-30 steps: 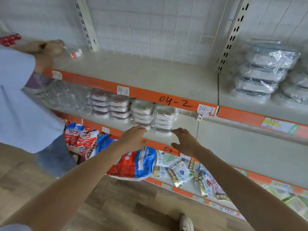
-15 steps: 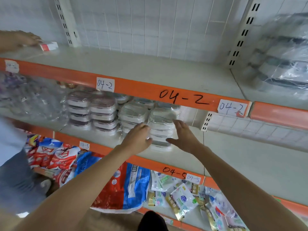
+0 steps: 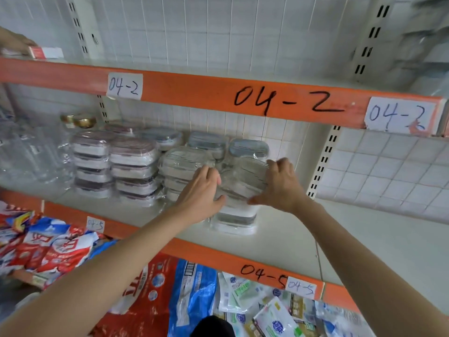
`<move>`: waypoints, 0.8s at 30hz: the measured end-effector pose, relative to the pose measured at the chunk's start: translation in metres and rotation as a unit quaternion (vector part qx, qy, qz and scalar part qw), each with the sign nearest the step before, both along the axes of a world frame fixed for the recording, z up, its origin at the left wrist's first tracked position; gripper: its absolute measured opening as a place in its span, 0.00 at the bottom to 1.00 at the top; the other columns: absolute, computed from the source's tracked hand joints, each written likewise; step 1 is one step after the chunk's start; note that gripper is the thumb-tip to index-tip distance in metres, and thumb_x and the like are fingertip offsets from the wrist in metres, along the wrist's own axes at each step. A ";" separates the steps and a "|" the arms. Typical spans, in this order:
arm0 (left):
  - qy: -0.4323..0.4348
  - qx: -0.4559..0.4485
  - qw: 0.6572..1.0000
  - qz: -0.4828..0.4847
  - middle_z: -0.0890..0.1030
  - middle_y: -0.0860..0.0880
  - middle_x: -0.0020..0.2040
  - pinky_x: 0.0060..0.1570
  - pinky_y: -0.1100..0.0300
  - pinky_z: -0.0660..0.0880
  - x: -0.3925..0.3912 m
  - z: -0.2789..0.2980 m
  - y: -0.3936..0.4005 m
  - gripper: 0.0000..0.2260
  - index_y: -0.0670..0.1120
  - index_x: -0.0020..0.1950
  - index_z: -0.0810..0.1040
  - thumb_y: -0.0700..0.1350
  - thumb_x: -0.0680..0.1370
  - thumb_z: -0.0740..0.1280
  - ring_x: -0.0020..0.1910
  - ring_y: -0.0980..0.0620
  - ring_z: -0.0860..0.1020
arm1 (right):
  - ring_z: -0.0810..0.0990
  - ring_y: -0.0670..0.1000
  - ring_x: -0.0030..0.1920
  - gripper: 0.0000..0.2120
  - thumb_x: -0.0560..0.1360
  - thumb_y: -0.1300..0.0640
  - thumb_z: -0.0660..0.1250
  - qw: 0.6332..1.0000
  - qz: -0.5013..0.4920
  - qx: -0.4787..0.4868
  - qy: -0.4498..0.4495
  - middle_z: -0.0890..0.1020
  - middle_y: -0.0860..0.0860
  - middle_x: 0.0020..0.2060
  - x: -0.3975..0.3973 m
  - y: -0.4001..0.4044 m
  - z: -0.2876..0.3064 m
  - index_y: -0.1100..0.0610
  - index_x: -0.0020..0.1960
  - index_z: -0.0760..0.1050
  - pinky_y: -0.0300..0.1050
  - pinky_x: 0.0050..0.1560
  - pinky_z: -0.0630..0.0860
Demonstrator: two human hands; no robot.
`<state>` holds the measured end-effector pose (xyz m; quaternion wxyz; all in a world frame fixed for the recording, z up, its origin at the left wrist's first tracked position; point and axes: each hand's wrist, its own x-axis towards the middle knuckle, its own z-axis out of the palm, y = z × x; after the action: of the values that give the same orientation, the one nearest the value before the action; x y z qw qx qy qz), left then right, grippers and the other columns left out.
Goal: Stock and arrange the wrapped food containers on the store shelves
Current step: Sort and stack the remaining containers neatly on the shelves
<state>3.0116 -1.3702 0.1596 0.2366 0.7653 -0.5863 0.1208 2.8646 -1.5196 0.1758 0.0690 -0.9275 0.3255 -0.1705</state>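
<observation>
Several stacks of plastic-wrapped food containers stand on the middle shelf [image 3: 286, 237]. My left hand [image 3: 201, 190] and my right hand [image 3: 279, 186] grip the two sides of the front right wrapped stack [image 3: 239, 190], fingers curled over its top and thumbs on its front. Beside it to the left sits another clear-lidded stack [image 3: 179, 164], then two stacks with dark lids [image 3: 133, 166]. More grey-lidded containers [image 3: 247, 147] sit behind.
The orange shelf edge marked 04-2 [image 3: 286, 103] hangs just above my hands. Clear bottles [image 3: 31, 152] fill the shelf's left. Bagged goods [image 3: 150, 297] and small packets [image 3: 267, 310] lie on the shelf below. Another person's hand [image 3: 14, 42] holds a red-white box [image 3: 46, 52] on the upper shelf.
The view has come closer to the shelf. Both my hands have moved forward from the shelf's front edge and closed round the front right stack.
</observation>
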 end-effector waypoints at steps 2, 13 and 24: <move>-0.019 0.015 1.000 -0.017 0.69 0.44 0.54 0.56 0.57 0.68 -0.003 -0.002 -0.016 0.17 0.40 0.55 0.70 0.50 0.75 0.68 0.56 0.46 0.69 | 0.63 0.57 0.62 0.52 0.56 0.40 0.79 0.998 -0.019 0.050 -0.042 0.63 0.57 0.60 -0.041 0.001 -0.016 0.60 0.70 0.60 0.48 0.66 0.64; -0.150 0.268 0.949 -0.072 0.56 0.43 0.74 0.72 0.49 0.53 0.006 -0.008 -0.086 0.53 0.39 0.76 0.47 0.66 0.67 0.70 0.73 0.44 0.55 | 0.63 0.56 0.62 0.50 0.57 0.45 0.80 0.989 -0.107 0.085 -0.049 0.66 0.57 0.63 -0.116 0.008 -0.088 0.62 0.71 0.61 0.45 0.65 0.61; -0.113 0.219 0.965 -0.094 0.59 0.48 0.69 0.71 0.55 0.54 -0.019 0.020 0.050 0.53 0.42 0.77 0.51 0.75 0.63 0.61 0.67 0.49 0.57 | 0.61 0.53 0.63 0.51 0.61 0.35 0.73 0.992 -0.059 0.088 0.066 0.63 0.52 0.65 -0.114 0.080 -0.039 0.58 0.73 0.55 0.44 0.66 0.58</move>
<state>2.9929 -1.3203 0.1795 0.0056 0.7210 -0.6909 0.0522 2.7505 -1.4392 0.1369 0.1188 -0.9063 0.3969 -0.0832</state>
